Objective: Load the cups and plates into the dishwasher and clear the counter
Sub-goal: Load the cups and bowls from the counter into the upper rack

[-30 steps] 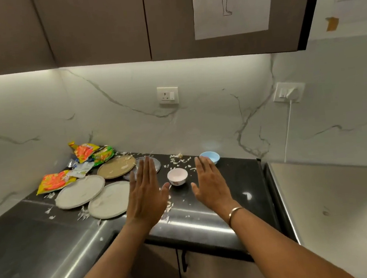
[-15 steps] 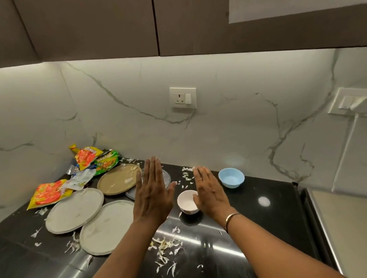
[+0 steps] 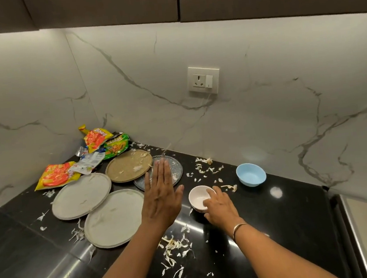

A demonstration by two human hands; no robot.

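Four plates lay at the left of the black surface (image 3: 290, 218): a far pale grey plate (image 3: 81, 196), a near pale grey plate (image 3: 113, 217) touching its edge, a brown plate (image 3: 128, 165) behind them, and a speckled grey plate (image 3: 175, 166) with its left edge under the brown one. The left hand (image 3: 162, 200) was held flat and wide, fingers straight and together, palm down above the surface, hiding part of the speckled grey plate; whether it touched anything could not be told. The right hand (image 3: 220, 205) gripped the small white bowl (image 3: 197, 197) at its near right rim, fingertips curled over the edge into it. That bowl stood upright on the surface just right of the left hand. A light blue bowl (image 3: 250, 174) stood upright near the marble wall, apart from the white one. Crumpled snack wrappers (image 3: 95, 138) lay in the corner behind the plates. White shreds (image 3: 174, 245) were scattered over the surface, thickest between the forearms. A metal bangle (image 3: 239, 227) circled the right wrist
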